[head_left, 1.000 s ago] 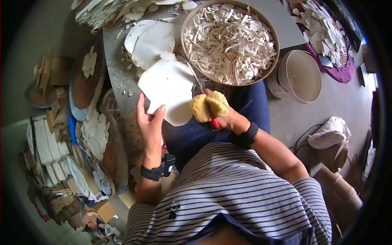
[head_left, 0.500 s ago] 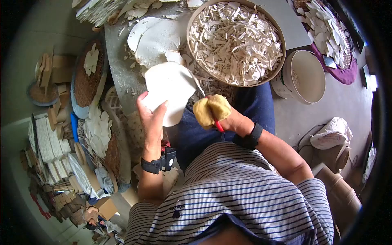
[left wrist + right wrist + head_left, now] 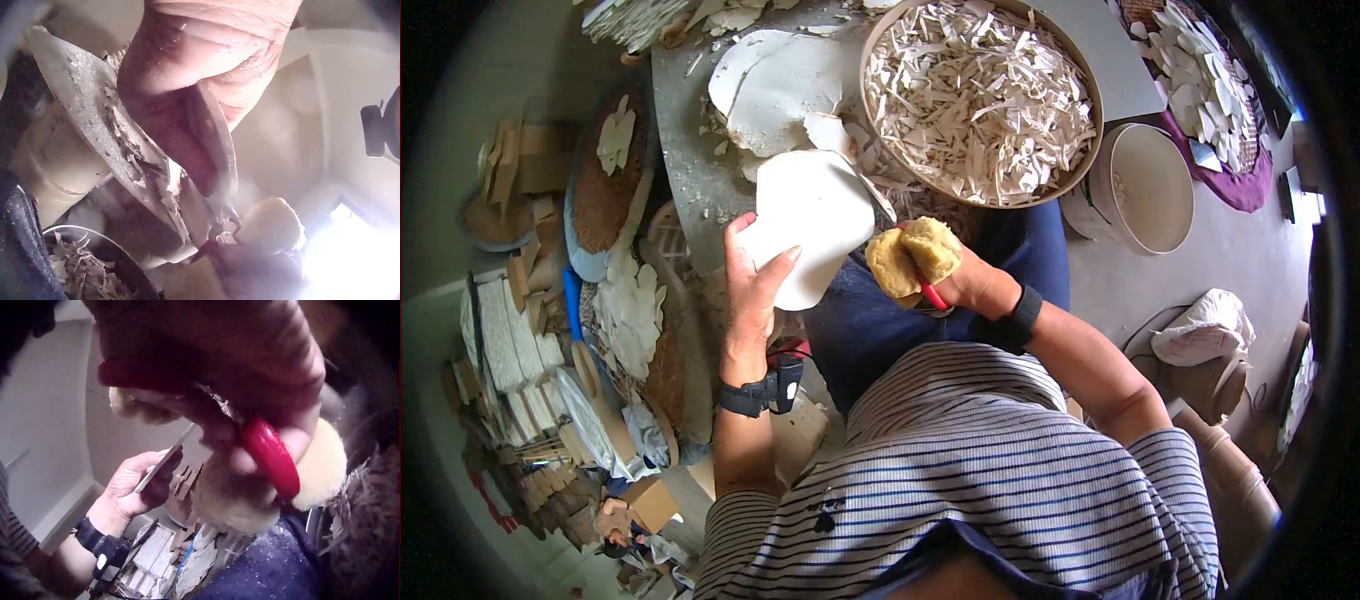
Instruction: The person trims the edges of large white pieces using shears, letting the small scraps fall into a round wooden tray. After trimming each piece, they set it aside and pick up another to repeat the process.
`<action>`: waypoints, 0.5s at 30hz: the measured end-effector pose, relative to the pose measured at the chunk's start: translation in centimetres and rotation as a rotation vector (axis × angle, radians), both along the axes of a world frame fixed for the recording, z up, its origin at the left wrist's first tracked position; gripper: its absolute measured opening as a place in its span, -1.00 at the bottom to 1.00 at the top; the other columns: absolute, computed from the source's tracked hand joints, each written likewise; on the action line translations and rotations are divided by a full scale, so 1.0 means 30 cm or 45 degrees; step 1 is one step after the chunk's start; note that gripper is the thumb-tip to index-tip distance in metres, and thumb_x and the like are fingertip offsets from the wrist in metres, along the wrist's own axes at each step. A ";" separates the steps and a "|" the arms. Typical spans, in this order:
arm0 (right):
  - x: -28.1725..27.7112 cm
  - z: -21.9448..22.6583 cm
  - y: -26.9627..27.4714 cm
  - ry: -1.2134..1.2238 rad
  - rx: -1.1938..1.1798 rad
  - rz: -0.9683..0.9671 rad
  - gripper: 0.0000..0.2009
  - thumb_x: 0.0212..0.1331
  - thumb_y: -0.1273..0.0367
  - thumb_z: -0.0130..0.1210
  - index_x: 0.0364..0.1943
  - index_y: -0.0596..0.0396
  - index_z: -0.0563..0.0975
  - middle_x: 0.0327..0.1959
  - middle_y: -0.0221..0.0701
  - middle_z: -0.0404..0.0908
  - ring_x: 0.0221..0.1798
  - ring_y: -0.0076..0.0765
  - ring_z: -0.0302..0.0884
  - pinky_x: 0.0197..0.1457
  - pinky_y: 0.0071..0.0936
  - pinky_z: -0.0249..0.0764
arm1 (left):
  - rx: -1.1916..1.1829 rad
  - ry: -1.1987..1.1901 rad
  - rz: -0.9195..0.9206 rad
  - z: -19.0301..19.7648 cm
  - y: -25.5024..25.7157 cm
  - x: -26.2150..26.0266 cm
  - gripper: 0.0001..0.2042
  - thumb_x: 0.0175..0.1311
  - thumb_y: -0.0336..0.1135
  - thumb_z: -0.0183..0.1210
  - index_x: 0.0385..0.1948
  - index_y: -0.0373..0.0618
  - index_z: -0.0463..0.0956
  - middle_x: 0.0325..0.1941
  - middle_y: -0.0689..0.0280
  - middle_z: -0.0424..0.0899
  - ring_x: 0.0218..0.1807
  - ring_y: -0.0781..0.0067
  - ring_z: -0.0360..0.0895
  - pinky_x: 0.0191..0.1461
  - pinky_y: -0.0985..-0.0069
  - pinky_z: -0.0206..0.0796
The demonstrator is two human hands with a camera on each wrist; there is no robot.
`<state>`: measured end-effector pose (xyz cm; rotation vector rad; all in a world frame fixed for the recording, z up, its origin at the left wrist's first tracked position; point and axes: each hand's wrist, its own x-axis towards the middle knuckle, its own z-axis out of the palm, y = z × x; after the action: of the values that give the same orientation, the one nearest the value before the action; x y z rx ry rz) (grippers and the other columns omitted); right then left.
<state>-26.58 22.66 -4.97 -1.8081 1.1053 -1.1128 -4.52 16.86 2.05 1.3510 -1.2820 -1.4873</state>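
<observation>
Scissors (image 3: 900, 255), red-handled w/ padded grips, gripped by right hand (image 3: 945, 270) over grey surface (image 3: 690, 150); white sheet (image 3: 810, 225) pinched by left hand (image 3: 750, 290).

Left hand: the left hand (image 3: 206, 69) fills the top of the frame, its thumb (image 3: 212, 134) pressed on a flat pale sheet (image 3: 94, 119).
Sheet: seen edge-on, tilted, its rim ragged and flaking.
Padded handle: a yellowish foam pad (image 3: 272, 225) sits just beside the sheet's lower edge.
Bowl: a round bowl (image 3: 119, 262) of pale strips lies bottom left.
Background: blurred, overexposed.
</observation>
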 end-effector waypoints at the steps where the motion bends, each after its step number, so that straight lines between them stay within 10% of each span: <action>1: -0.002 0.007 0.003 0.011 -0.019 -0.008 -0.76 -0.09 0.33 0.07 -0.29 0.09 0.51 -0.28 -0.24 0.54 -0.19 -0.09 0.48 -0.12 -0.33 0.41 | 0.020 0.005 -0.002 -0.002 -0.002 0.003 -0.42 -0.04 -0.53 0.19 0.05 -0.19 0.08 -0.02 0.17 0.33 0.02 0.43 0.32 0.11 0.47 0.22; 13: -0.020 -0.016 -0.003 -0.001 0.036 0.020 -0.73 -0.09 0.31 0.09 -0.25 0.07 0.50 -0.24 -0.24 0.53 -0.15 -0.06 0.46 -0.08 -0.31 0.40 | 0.058 0.059 -0.192 0.010 -0.039 0.024 -0.35 -0.01 -0.48 0.17 0.15 -0.19 0.03 0.02 0.15 0.35 0.06 0.38 0.33 0.13 0.46 0.19; 15: -0.015 -0.019 0.005 0.030 0.015 -0.046 -0.74 -0.09 0.31 0.09 -0.26 0.07 0.50 -0.27 -0.24 0.53 -0.17 -0.05 0.46 -0.10 -0.29 0.40 | 0.061 0.180 0.059 0.002 -0.001 0.009 -0.37 0.03 -0.48 0.14 0.17 -0.20 0.01 0.02 0.11 0.37 0.05 0.35 0.34 0.13 0.43 0.19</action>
<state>-27.03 22.80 -5.53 -1.8024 1.1599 -1.1062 -4.25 16.82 2.11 1.2733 -1.1256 -1.5612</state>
